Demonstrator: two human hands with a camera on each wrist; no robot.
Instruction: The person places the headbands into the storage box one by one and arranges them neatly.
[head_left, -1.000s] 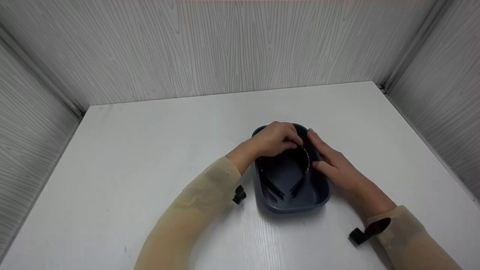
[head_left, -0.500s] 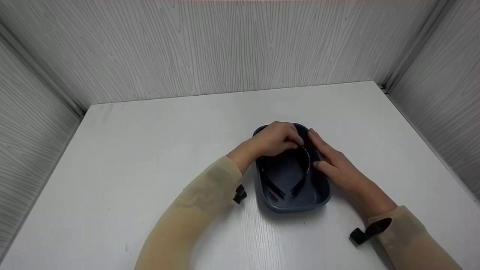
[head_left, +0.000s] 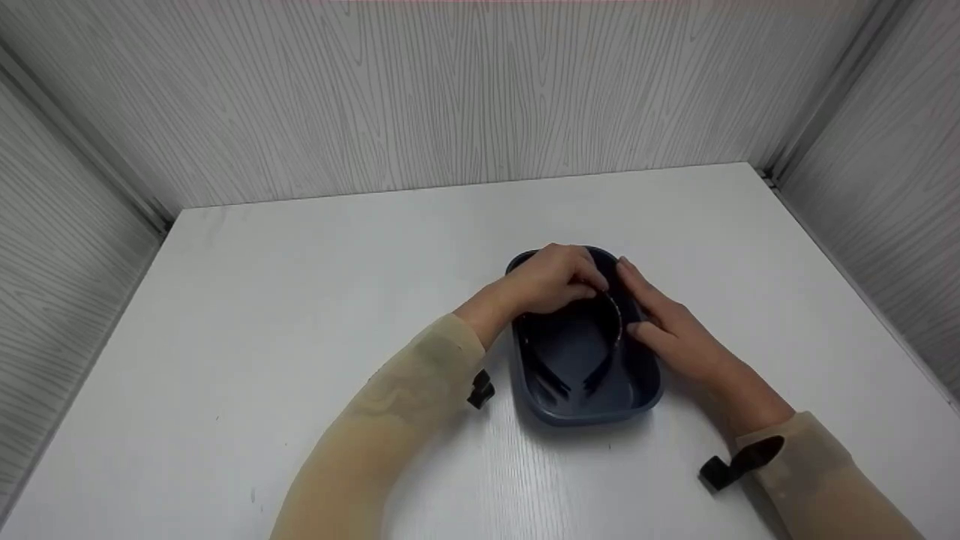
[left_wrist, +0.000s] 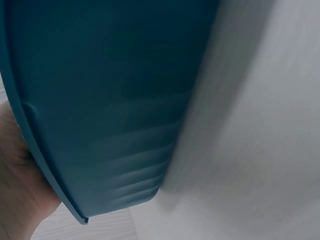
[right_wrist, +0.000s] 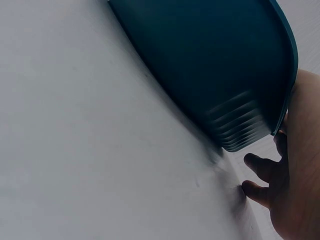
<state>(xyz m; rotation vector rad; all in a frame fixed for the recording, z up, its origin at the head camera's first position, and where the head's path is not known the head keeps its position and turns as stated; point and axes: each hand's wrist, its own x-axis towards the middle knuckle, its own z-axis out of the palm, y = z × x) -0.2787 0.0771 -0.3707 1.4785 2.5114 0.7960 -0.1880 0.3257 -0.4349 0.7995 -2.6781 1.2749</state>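
A dark blue basin (head_left: 589,418) with rounded corners stands on the white table. Inside it is a dark, curved headband (head_left: 618,330) with a speckled shine along its edge; its two ends point toward the near side of the basin. My left hand (head_left: 551,279) reaches over the left rim and pinches the top of the headband's arc, hiding that part. At the right rim, my right hand (head_left: 679,341) holds the basin, thumb over the edge. Its other fingers (right_wrist: 260,167) appear spread outside the wall in the right wrist view.
White table surface (head_left: 300,300) surrounds the basin. Grey wood-grain panels (head_left: 465,97) rise behind the table and on both sides. A black strap mount (head_left: 716,472) sits at the right wrist, and another black mount (head_left: 481,389) at the left wrist.
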